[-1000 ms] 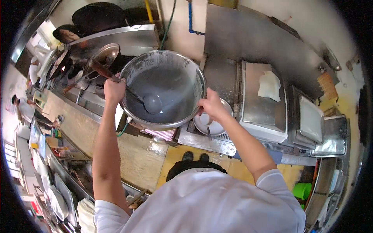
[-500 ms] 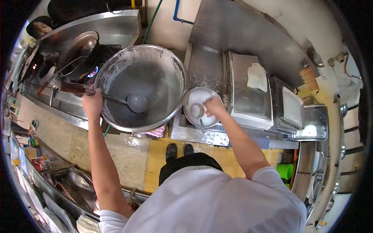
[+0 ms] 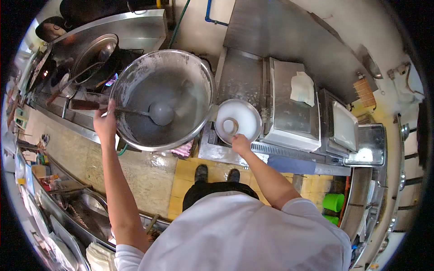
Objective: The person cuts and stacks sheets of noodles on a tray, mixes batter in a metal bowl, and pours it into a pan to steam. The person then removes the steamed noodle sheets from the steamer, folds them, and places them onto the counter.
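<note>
My left hand (image 3: 105,122) is closed round the shaft of a long ladle (image 3: 161,113) with a wooden grip, at the left rim of a large metal bowl (image 3: 209,74). The ladle's round head rests inside this bowl, over greyish contents. My right hand (image 3: 241,143) is closed at the front rim of a smaller metal bowl (image 3: 258,115), where the handle of a small scoop (image 3: 230,126) comes out. That scoop lies in the white contents of the smaller bowl. My fingers hide most of its handle.
A wok (image 3: 96,58) stands at the left beside a lit burner flame (image 3: 111,80). Right of the small bowl sits a metal box-shaped appliance (image 3: 294,119) with a white cloth (image 3: 302,89) on top. Further right is a white tray (image 3: 344,126). Green containers (image 3: 333,202) stand low at right.
My right hand has moved from above the small bowl down to its front rim, onto the scoop's handle. The left hand stays at the large bowl's rim with the ladle.
</note>
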